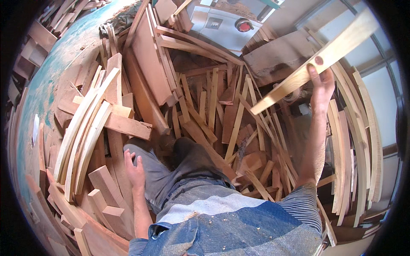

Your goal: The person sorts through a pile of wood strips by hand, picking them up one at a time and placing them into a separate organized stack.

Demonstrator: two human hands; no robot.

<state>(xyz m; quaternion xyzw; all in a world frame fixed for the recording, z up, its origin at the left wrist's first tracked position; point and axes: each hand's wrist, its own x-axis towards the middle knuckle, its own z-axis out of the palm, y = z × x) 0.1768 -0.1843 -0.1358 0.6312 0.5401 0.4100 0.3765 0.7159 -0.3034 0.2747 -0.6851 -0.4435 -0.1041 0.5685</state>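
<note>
Out to the right, my right hand [321,87] grips a long pale wooden board [341,47] near its middle, the thumb lying on its face by a dark knot. The board slants from lower left to upper right, held off the piles around it. My left hand [135,168] hangs by my left thigh with its fingers apart and nothing in them. Close to that hand, on the left, several pale planks [87,136] are stacked across a reddish wood block [128,126].
Scrap wood strips [213,102] lie heaped in front of my legs. Wide reddish panels [151,55] lean upright behind them. A pale machine cabinet with a red round button [244,26] stands at the back. Long planks [363,141] lean along the right; short blocks [109,185] crowd the lower left.
</note>
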